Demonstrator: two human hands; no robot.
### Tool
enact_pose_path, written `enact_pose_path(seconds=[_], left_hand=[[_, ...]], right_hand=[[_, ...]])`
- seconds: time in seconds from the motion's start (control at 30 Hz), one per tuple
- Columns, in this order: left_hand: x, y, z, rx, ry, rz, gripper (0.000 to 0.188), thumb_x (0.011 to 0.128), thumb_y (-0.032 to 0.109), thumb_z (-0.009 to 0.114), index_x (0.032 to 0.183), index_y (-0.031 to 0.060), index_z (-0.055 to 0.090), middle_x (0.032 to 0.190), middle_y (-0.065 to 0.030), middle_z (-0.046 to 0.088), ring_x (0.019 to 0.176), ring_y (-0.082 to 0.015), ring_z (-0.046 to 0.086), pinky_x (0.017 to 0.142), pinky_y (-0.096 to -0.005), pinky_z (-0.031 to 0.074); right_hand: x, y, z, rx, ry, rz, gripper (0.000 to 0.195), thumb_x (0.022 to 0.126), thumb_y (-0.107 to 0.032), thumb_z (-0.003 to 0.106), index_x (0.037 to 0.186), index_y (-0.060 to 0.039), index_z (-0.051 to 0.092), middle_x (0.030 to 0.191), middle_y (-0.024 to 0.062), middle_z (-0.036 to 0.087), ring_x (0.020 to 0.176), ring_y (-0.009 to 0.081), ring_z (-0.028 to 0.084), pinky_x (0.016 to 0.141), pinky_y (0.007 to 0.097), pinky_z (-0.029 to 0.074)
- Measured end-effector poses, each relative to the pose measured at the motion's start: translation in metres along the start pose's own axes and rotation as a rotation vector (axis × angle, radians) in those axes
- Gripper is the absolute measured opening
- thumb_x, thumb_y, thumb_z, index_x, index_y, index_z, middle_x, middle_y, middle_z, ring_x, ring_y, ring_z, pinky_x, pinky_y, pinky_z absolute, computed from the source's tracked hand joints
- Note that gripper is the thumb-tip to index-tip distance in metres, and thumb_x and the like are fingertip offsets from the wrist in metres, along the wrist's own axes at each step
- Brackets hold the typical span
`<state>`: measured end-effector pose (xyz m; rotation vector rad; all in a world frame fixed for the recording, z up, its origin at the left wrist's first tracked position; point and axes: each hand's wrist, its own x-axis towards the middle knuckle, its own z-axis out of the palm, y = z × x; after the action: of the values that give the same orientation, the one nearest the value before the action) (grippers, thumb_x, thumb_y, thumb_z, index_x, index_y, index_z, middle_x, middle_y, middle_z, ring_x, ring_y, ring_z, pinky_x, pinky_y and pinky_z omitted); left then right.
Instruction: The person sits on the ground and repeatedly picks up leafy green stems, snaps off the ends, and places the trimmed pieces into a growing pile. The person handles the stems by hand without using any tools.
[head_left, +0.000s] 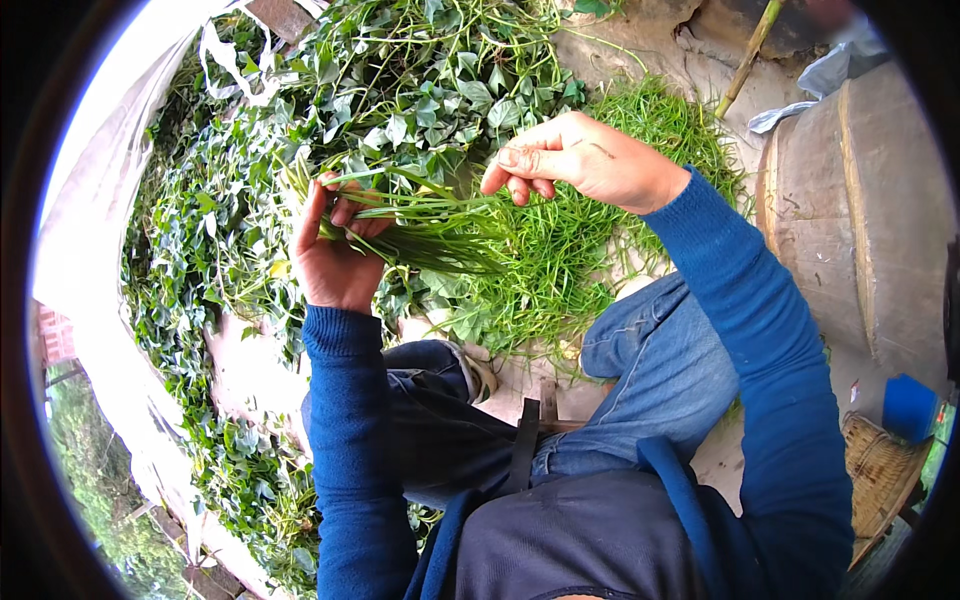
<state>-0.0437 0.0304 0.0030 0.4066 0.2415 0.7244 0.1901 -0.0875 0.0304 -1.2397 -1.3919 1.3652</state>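
A bunch of long, thin green blades with pale ends (442, 232), chive-like in look, lies across my left hand (341, 244), which grips it with curled fingers. The pale ends point left and the green tips trail right. My right hand (574, 165) is just right of the bunch, thumb and fingertips drawn together. Some blade tips reach close to those fingertips; whether one is pinched there I cannot tell. Beneath and beyond my right hand spreads a loose heap of similar green blades (555, 262) on the ground.
Leafy cut vines (457, 97) are piled ahead and to the left. A large rounded grey-brown container (870, 202) stands at right, near a bamboo stick (750, 56). A woven basket (877, 465) and a blue object (909, 409) are lower right. White sheeting (97, 195) hangs left.
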Motion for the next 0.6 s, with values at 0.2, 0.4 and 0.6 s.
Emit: enact_pose_path(seconds=[0.2, 0.4, 0.6], left_hand=[[0.003, 0.003, 0.002, -0.062, -0.007, 0.015, 0.015, 0.089, 0.021, 0.049, 0.084, 0.0081, 0.055, 0.062, 0.0025, 0.038, 0.056, -0.0102, 0.033, 0.054, -0.0237, 0.028], [0.002, 0.004, 0.003, -0.078, -0.012, 0.022, 0.014, 0.089, 0.021, 0.049, 0.085, 0.0087, 0.055, 0.062, 0.0027, 0.037, 0.056, -0.0099, 0.033, 0.054, -0.0237, 0.028], [-0.007, 0.031, -0.004, 0.277, 0.238, 0.196, 0.019, 0.088, 0.023, 0.051, 0.092, 0.0057, 0.058, 0.064, 0.0022, 0.042, 0.057, -0.0097, 0.036, 0.055, -0.0247, 0.033]], right_hand=[[0.002, 0.016, -0.007, -0.113, 0.065, -0.087, 0.026, 0.086, -0.021, 0.056, 0.099, -0.0002, 0.062, 0.077, 0.001, 0.059, 0.068, 0.0055, 0.049, 0.061, 0.0215, 0.041], [0.008, 0.028, 0.004, -0.281, 0.0, -0.048, 0.034, 0.079, -0.018, 0.065, 0.11, -0.0065, 0.058, 0.068, -0.0025, 0.051, 0.06, 0.0049, 0.045, 0.057, 0.0211, 0.039], [0.024, 0.069, 0.018, -0.731, 0.052, -0.013, 0.015, 0.076, -0.02, 0.06, 0.082, -0.0069, 0.065, 0.075, 0.0083, 0.064, 0.069, 0.0204, 0.06, 0.064, 0.0327, 0.048]])
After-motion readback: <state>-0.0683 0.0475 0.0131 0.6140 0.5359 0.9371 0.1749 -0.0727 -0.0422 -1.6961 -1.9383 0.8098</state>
